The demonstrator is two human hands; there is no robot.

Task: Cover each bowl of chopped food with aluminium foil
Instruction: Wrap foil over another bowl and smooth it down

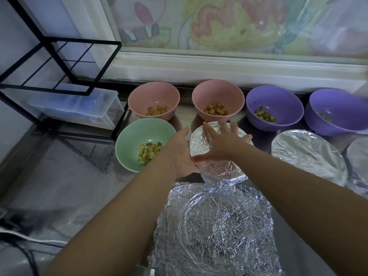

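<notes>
A foil-covered bowl (217, 168) stands in the middle of the counter. My right hand (221, 144) lies flat on its foil top with fingers spread. My left hand (179, 154) presses against the bowl's left side, fingers straight. Five uncovered bowls hold chopped food: a green bowl (129, 144) on the left, two pink bowls (153, 98) (218, 95) behind, and two purple bowls (278, 100) (338, 108) at the back right. Another foil-covered bowl (308, 154) stands to the right, and a third (358, 166) is cut off by the frame's edge. A crumpled foil sheet (215, 232) lies in front of me.
A black wire rack (59, 62) stands at the left with a clear plastic box (79, 108) under it. A white window ledge (239, 70) runs behind the bowls. Clear plastic sheeting (59, 186) covers the counter at the left, and dark cables (20, 236) lie at the near left.
</notes>
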